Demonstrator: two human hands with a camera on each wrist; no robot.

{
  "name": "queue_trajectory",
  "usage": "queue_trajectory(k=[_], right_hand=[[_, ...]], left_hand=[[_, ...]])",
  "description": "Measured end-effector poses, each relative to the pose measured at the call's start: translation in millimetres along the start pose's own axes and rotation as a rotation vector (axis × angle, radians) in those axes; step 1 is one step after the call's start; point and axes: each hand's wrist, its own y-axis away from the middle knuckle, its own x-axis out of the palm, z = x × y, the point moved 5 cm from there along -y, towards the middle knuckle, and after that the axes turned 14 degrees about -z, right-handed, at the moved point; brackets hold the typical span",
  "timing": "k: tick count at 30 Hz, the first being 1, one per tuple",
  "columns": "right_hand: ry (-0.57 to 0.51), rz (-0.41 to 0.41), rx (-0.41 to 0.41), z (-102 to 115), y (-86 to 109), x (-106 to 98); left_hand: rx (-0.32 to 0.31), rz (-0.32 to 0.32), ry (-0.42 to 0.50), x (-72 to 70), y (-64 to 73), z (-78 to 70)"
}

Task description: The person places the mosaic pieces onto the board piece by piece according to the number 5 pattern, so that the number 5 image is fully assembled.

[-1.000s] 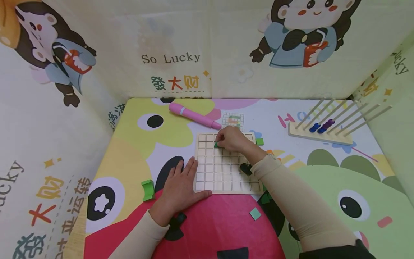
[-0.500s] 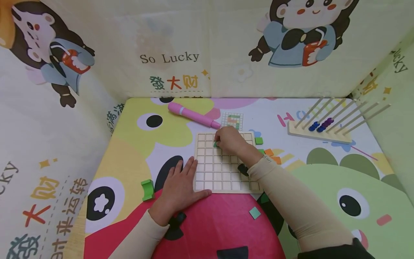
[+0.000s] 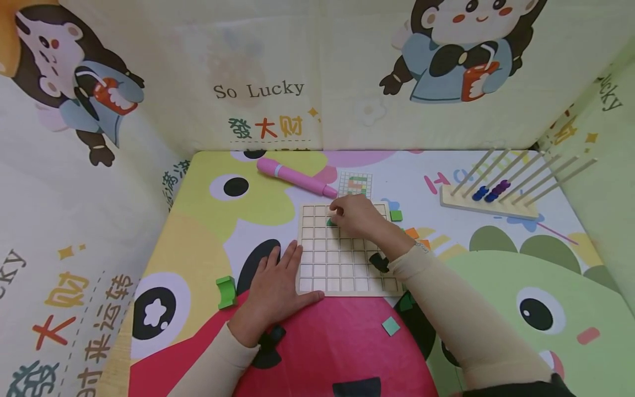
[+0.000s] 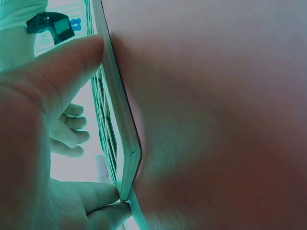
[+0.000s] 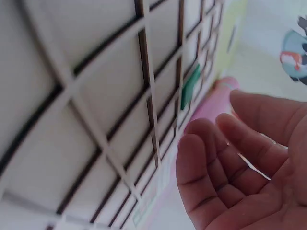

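A wooden grid board [image 3: 327,270] lies mid-table. My left hand [image 3: 275,289] rests at its front left corner, fingers along the left side and thumb on the front edge. In the left wrist view the thumb [image 4: 67,64] touches the board's rim [image 4: 125,148]. My right hand [image 3: 359,215] hovers over the upper rows of squares, fingers loosely curled. A small green tile [image 5: 190,87] sits in one of the squares, apart from the right hand's fingers [image 5: 192,177] in the right wrist view. Nothing shows between that thumb and those fingers.
Behind the board lie a printed pattern card [image 3: 355,183] and a fat pink pen [image 3: 297,177]. Loose pieces surround it: a green arch [image 3: 226,291], a pale green tile [image 3: 391,326], a green tile [image 3: 396,215] and orange pieces [image 3: 412,234]. A beaded peg stand [image 3: 488,207] is back right.
The right hand has turned slightly and its fingers have loosened over the green tile. My left hand keeps its place on the board's corner.
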Motion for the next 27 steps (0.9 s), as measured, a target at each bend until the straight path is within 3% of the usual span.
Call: queue_trajectory(k=[6,11,22,27], right_hand=[[-0.099,-0.022,0.019,-10.3,14.1,-21.4],[-0.118,-0.029,0.048,-19.6,26.4,-40.2],[-0.027,-0.089,0.163,-74.1,55.6,-74.8],[0.019,-0.078,0.217,-95.3,69.6,-81.0]], left_hand=[[-0.004,0.006,-0.004,0.1,0.3,-0.1],[0.003,0.009,-0.007,1.1,-0.1,-0.4],[0.004,0.008,0.008,1.4,-0.2,-1.6],[0.010,0.001,0.008,1.3,-0.1,-1.5]])
